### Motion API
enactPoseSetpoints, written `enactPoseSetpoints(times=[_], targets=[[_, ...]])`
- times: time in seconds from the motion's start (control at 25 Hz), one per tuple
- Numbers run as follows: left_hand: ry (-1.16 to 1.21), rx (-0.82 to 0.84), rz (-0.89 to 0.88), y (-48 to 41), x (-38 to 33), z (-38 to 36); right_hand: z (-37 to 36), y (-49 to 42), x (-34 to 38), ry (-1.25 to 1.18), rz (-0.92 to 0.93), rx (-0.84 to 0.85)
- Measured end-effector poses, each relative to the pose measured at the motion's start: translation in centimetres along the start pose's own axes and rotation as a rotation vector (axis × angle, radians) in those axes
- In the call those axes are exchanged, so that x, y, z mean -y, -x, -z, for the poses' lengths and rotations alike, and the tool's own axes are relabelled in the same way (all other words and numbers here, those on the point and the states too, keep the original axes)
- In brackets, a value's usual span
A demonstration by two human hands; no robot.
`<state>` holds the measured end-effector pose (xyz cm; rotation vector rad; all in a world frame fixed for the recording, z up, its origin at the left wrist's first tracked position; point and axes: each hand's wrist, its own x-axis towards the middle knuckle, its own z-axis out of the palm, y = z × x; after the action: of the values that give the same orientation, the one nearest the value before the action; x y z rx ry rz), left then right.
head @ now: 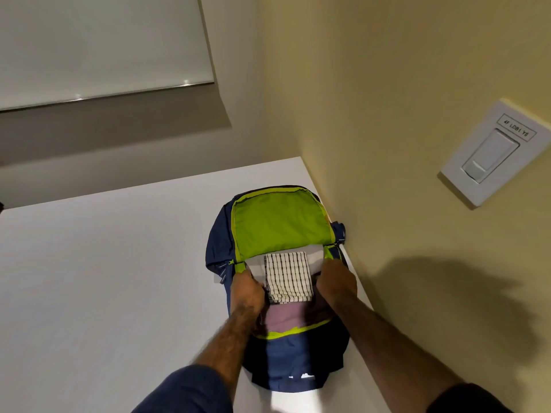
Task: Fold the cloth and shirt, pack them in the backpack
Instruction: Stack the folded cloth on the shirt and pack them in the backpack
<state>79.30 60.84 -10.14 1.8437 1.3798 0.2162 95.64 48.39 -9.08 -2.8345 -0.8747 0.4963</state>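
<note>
**A:** Two hands are in the bag mouth. The left hand (246, 289) is closed on the left edge of the folded stack, and the right hand (337, 281) is curled shut on its right edge. Between them is the folded white cloth with black grid lines (288, 277), lying on top of a folded white-and-pink shirt (284, 318).

**B:** And where is the stack?

**A:** Half inside the navy fabric backpack with lime-green lining (278, 222). The bag lies flat at the right edge of the white bench (104, 278), near its far right corner. Its flap is thrown open toward the far edge.

**B:** What could go wrong?

**A:** I'd guess the cloth could slide off the shirt as the pile is pushed deeper, since it only rests on top. The stack looks almost as wide as the opening, so a corner may snag on the lime zipper edge (235, 263) and unfold.

**B:** Anything in the way?

**A:** The yellow wall (402, 144) touches the bag's right side, leaving the right forearm little room. A white light switch (492, 153) sits higher on it, well apart.
</note>
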Motion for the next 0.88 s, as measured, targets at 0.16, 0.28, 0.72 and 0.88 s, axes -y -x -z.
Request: enactPoseSetpoints(times=[0.16, 0.28, 0.72, 0.88], targets=[[-0.135, -0.150, 0.004, 1.2, 0.0, -0.6, -0.7, -0.1, 0.3, 0.133, -0.019, -0.080], [-0.255, -0.212, -0.295, 1.2, 0.4, -1.4, -1.5, 0.1, 1.7, -0.001, 0.169, -0.331], [-0.559, 0.080, -0.430, -1.3, 1.9, -4.7, -5.7, -1.5, 2.2, 0.087, 0.310, -0.040], [-0.617, 0.010, -0.429, -1.8, 2.7, -5.9, -6.5, -1.7, 2.5, 0.026, 0.308, -0.013]])
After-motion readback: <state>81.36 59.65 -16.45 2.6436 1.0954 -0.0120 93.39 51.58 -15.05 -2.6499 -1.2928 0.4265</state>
